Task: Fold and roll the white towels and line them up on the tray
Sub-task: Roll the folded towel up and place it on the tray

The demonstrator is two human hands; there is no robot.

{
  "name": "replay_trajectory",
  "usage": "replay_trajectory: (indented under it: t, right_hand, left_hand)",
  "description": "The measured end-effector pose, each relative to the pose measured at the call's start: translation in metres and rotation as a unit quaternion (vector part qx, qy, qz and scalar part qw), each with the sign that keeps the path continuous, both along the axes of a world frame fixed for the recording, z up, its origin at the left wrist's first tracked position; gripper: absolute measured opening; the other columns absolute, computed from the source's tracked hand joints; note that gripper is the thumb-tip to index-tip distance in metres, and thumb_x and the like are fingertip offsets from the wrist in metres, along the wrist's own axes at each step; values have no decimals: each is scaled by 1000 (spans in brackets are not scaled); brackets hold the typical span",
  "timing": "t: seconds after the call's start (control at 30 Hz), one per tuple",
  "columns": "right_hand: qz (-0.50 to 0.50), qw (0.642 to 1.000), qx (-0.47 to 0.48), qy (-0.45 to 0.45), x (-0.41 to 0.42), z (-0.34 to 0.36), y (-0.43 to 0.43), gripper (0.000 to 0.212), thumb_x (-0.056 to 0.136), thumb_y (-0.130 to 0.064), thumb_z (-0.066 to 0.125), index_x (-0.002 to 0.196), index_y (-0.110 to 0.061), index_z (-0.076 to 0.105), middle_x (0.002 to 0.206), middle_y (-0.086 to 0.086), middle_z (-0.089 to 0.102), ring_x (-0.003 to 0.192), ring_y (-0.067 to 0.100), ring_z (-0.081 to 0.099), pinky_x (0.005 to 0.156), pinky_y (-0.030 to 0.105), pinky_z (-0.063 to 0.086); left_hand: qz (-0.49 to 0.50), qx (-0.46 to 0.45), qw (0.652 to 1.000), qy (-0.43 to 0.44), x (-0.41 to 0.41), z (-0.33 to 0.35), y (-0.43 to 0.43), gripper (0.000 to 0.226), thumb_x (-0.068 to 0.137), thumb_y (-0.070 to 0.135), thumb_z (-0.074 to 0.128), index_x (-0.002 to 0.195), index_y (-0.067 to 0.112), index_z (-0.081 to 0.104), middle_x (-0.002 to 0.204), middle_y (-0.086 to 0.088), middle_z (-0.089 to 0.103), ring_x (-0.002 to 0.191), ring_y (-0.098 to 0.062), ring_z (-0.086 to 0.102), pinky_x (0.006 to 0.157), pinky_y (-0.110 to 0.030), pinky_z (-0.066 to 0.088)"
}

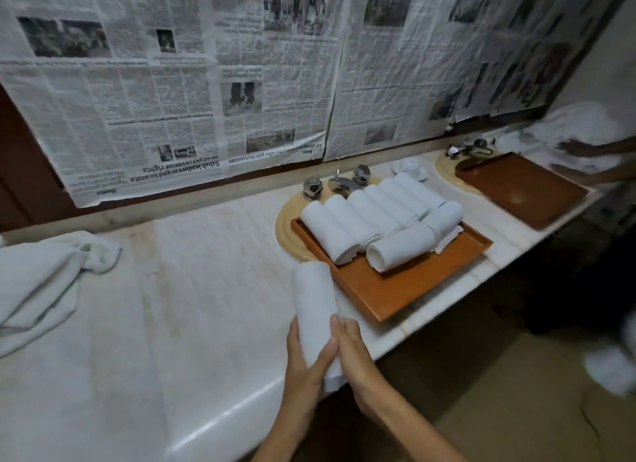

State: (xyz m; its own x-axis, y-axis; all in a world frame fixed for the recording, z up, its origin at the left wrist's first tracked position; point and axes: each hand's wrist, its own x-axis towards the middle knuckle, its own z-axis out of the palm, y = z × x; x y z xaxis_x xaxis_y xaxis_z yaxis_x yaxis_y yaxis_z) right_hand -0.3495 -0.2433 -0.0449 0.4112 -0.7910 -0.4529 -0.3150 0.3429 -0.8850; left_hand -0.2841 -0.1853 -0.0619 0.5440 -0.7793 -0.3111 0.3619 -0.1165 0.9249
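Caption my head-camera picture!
Left hand and right hand hold a rolled white towel beside the brown wooden tray of white towel rolls.

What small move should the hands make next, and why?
Probably lift the rolled towel, held by left hand and right hand, onto the bare near part of the tray beside the front roll; it looks finished but lies on the counter.

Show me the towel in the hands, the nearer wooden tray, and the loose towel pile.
towel in the hands [311,289], head view, its upper end.
nearer wooden tray [378,289], head view, bare floor.
loose towel pile [38,275], head view, its middle.
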Motion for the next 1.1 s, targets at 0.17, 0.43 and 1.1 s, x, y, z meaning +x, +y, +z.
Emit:
replay_trajectory:
  t: [0.17, 0.43, 1.1]
  right_hand:
    - [-104, 993, -63, 3, -37, 18, -43, 55, 71, -65, 68, 108, -28, 51, 119, 5, 58, 105, 19, 61, 93, 45, 54]
    - [-239, 918, 154, -278, -112, 32, -175, 87, 44, -39, 94, 116, -4, 61, 97, 22, 70, 91, 37, 67, 84, 54, 56]
    - [-372, 912, -170, 34, -183, -26, -454, 44, 90, -37, 63, 128, -18, 50, 125, 6, 57, 113, 25, 55, 85, 34, 46]
  left_hand:
    - [-89, -17, 996, 3, -21, -2, -38, 74, 76, 43, 75, 137, 29, 36, 132, 0, 51, 109, -15, 58, 86, -24, 55]
    - [-264, -27, 964, -5, -65, 9, -142, 86, 51, 52, 81, 129, 27, 56, 127, 2, 65, 110, -12, 65, 87, -25, 54]
    - [-113, 87, 989, 31, -161, -7, -395, 40, 92, 43, 62, 129, 28, 59, 120, 4, 70, 108, -18, 66, 76, -28, 56]
